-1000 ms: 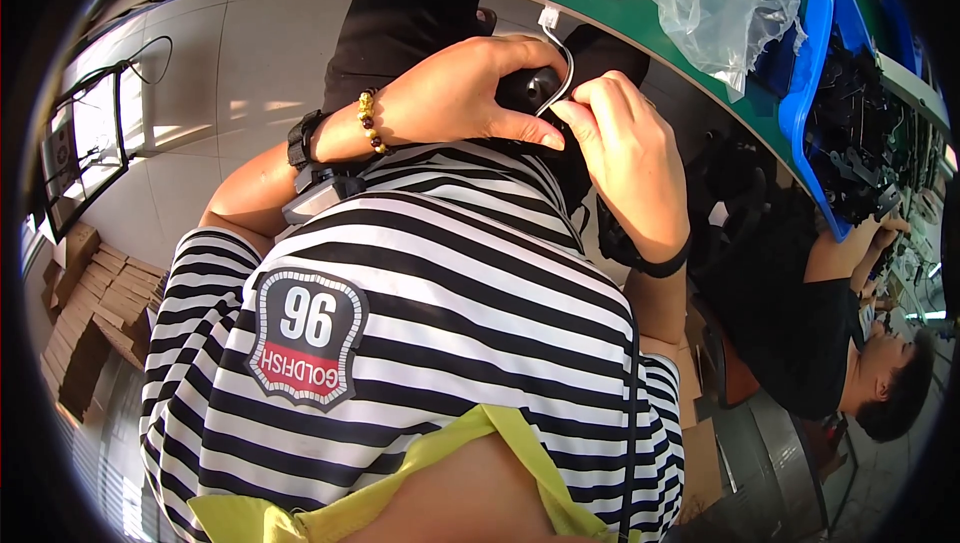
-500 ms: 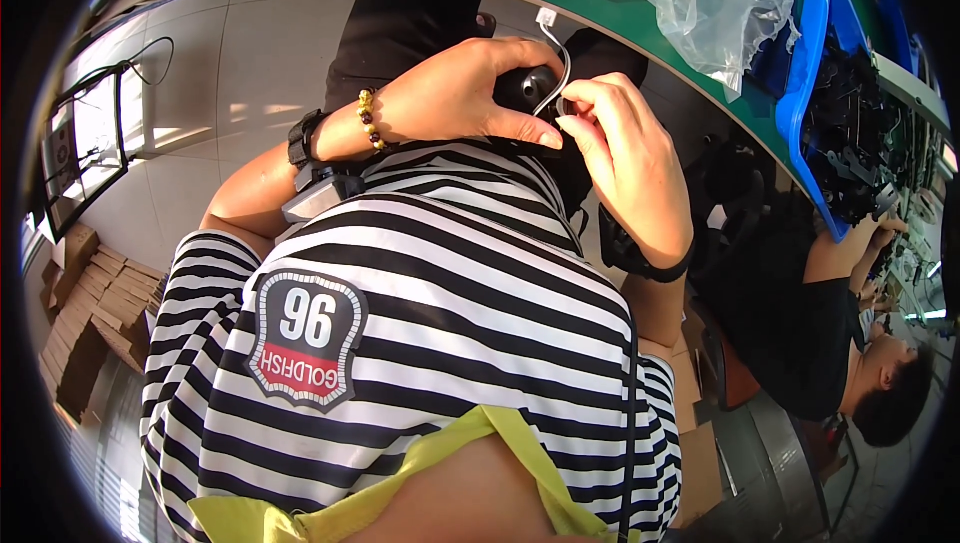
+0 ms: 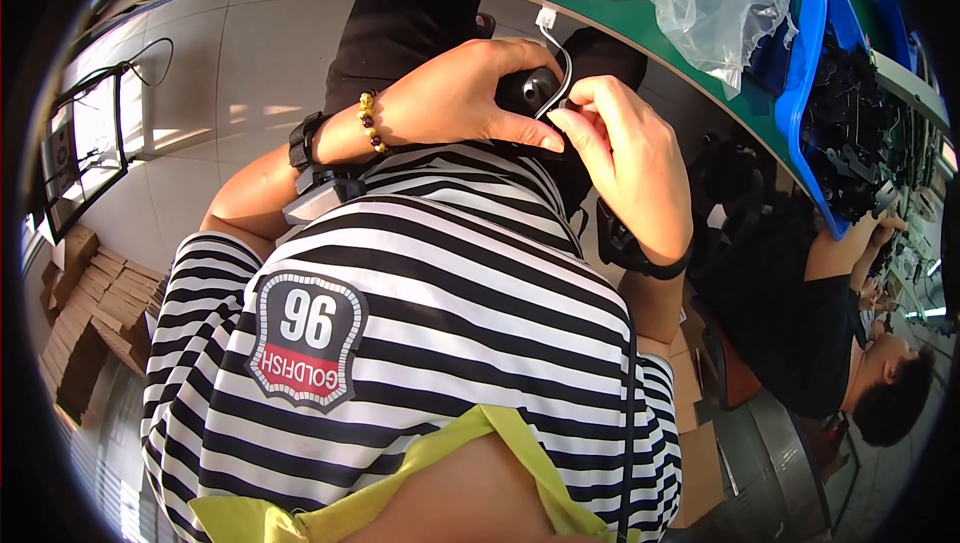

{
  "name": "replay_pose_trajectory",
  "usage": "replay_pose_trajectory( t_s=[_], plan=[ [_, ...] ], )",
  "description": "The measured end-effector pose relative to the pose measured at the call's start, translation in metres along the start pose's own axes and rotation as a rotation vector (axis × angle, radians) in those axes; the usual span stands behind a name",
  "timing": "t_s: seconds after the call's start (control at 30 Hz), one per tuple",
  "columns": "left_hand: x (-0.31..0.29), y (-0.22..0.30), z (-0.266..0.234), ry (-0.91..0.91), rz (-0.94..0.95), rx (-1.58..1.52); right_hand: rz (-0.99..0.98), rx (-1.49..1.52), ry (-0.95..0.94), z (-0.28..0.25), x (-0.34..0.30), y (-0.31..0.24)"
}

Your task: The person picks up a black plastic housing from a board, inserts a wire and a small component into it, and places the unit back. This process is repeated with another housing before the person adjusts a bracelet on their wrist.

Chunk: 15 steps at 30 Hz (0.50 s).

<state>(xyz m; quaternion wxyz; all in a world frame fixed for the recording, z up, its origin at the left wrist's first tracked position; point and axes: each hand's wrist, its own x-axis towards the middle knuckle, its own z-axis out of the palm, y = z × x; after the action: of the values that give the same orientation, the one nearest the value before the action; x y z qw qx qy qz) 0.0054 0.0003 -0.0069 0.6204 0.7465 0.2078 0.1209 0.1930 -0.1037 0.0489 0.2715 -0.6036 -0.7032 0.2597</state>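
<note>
Workshop: green workbench [image 3: 640,19] at one o'clock, blue bin [image 3: 797,123] of black parts [image 3: 848,143] at two, cardboard stacks [image 3: 105,293] at nine.

A glossy black part [image 3: 516,89] with a rounded, domed surface and a small round opening sits cupped between the thumb and fingers of the left hand [image 3: 455,93], partly hidden by them. A thin cable [image 3: 569,65], pale with a darker strand alongside, bows outward past the part's right side, its lower stretch running down to the fingertips of the right hand [image 3: 630,158]. Its upper end carries a small white connector [image 3: 545,18], which stands free above the part.
</note>
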Motion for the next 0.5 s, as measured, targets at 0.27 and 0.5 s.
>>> replay_pose_trajectory(
  t_s=[0.27, 0.5],
  plan=[
    [0.001, 0.004, -0.003, -0.004, -0.025, -0.003, 0.101, 0.012, -0.017, -0.004, 0.003, -0.009],
    [-0.001, 0.003, 0.000, 0.013, -0.047, -0.039, 0.036, -0.128, -0.073, 0.008, 0.004, 0.002]
  ],
)
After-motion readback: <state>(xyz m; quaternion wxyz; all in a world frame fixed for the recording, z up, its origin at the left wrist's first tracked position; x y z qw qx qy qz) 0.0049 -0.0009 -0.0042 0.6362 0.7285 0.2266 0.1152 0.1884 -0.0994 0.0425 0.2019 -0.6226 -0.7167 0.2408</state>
